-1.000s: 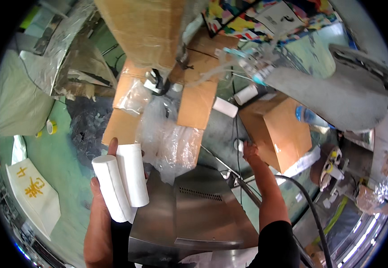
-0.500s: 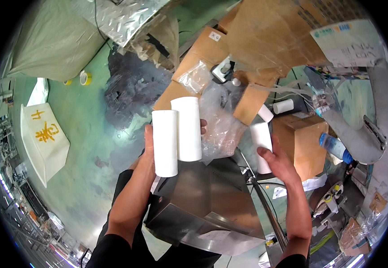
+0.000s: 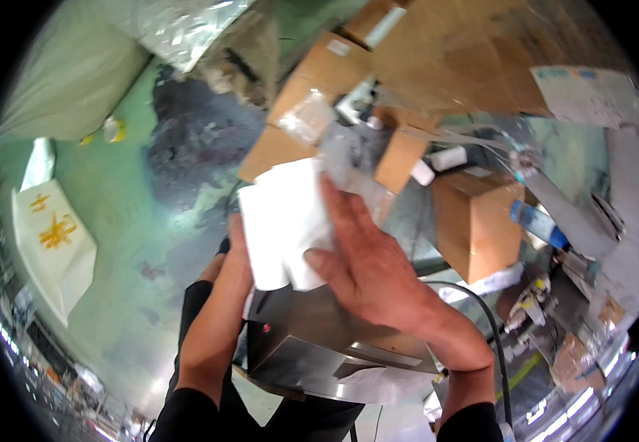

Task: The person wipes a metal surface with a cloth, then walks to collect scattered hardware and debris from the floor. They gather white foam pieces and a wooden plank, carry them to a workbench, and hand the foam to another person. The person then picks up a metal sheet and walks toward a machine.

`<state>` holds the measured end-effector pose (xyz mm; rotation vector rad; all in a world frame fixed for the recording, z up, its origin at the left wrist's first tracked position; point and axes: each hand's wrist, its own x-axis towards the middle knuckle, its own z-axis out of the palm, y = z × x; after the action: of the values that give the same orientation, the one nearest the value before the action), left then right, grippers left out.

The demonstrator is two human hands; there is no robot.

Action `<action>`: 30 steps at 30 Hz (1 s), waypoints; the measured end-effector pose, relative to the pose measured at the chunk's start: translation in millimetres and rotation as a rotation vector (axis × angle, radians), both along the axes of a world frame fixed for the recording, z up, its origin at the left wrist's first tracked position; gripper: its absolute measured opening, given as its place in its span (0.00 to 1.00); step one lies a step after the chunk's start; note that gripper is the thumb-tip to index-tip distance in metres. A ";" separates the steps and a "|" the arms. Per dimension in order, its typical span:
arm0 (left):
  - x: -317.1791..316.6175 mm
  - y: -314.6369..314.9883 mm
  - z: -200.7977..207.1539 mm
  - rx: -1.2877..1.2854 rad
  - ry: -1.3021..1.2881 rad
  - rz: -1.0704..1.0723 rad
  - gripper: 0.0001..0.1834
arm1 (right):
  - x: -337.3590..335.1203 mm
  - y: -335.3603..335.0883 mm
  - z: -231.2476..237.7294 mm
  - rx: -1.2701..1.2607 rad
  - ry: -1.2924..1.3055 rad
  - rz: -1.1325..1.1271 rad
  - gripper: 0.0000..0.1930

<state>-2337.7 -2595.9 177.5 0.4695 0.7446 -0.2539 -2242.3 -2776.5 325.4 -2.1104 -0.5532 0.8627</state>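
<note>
Fingers (image 3: 342, 215) against smooth-looking white cylindrical rolls (image 3: 294, 221).

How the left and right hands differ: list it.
The left hand is mostly hidden behind the white cylinders; the right hand shows its back. The left hand is at their left edge; the right hand, at their right. Both are bare and touch the cylinders.

White rolls (image 3: 286, 221) are filling the middle!
Left hand (image 3: 239, 247) is gripping one side; right hand (image 3: 375, 269) is covering the other.
</note>
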 end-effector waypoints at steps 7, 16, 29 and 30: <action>0.5 3.0 -3.2 -0.362 -0.194 -0.123 0.66 | -0.5 -34.0 8.7 0.333 -0.149 -0.127 0.31; 35.2 -14.8 57.6 -0.536 -0.156 -0.291 0.67 | 29.7 -206.4 -273.9 -0.584 -0.180 -0.415 0.31; 54.0 -7.6 58.3 -0.459 -0.106 -0.264 0.68 | 60.8 -195.8 -436.0 -0.862 -0.256 -0.631 0.33; 63.9 -11.7 60.8 -0.505 -0.120 -0.315 0.68 | 66.3 -255.7 -469.1 -0.837 -0.514 -0.751 0.31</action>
<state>-2273.8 -2607.6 238.3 0.1159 0.4623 -0.6832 -2176.0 -3032.2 -143.7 -2.9895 0.4674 0.0766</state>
